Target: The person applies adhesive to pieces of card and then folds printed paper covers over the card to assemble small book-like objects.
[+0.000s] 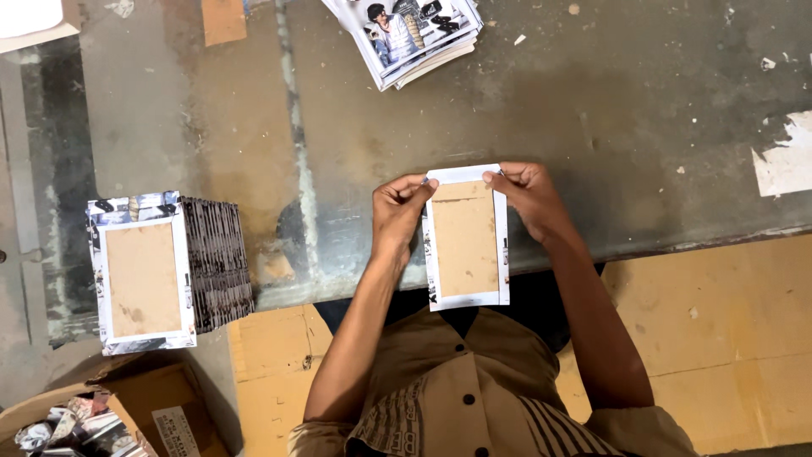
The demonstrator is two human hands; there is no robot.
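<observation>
- A cardboard panel wrapped in printed paper (pixel 466 239) is held over the near edge of the workbench (pixel 592 110), its long axis running away from the body.
- Its far left corner is pinched by the left hand (pixel 399 207), fingers closed on the white paper border.
- Its far right corner is pinched by the right hand (pixel 529 196) in the same way; both hands sit at the far end, equally close, and the near end hangs free.
- A stack of finished panels (pixel 169 269) is seen at the bench's near-left corner, well apart.
- A pile of printed sheets (pixel 410 35) lies at the far edge.
</observation>
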